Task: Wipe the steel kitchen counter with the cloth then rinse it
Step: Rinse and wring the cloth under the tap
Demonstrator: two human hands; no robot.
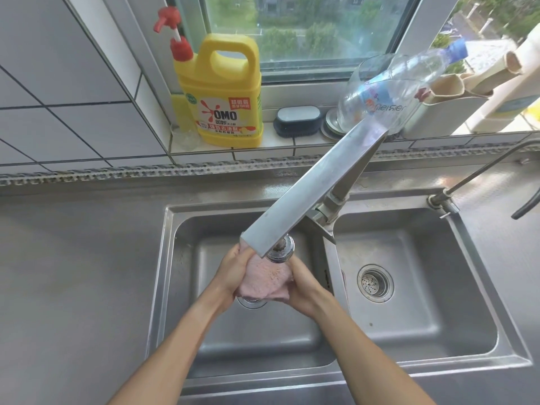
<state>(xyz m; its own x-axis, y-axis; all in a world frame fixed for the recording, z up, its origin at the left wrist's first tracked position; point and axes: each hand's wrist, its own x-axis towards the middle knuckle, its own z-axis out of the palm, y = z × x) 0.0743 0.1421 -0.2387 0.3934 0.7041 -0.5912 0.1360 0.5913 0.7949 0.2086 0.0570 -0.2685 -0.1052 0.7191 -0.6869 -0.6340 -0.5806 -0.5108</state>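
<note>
A pink cloth [264, 280] is bunched up under the head of the steel tap [304, 200], above the left basin of the double sink [166, 258]. My left hand [233, 273] grips the cloth's left side. On the cloth's right side, my right hand [301, 287] holds it too. Both hands press the cloth between them over the left drain. The steel counter [73, 273] spreads out to the left of the sink. Running water is hard to make out.
A yellow detergent jug [225, 97] with a red pump stands on the window sill, beside a dark brush [296, 121], a clear plastic bottle [394, 86] and a white holder [444, 112]. The right basin has a drain strainer [375, 283]. A thin second tap [467, 182] rises at the right.
</note>
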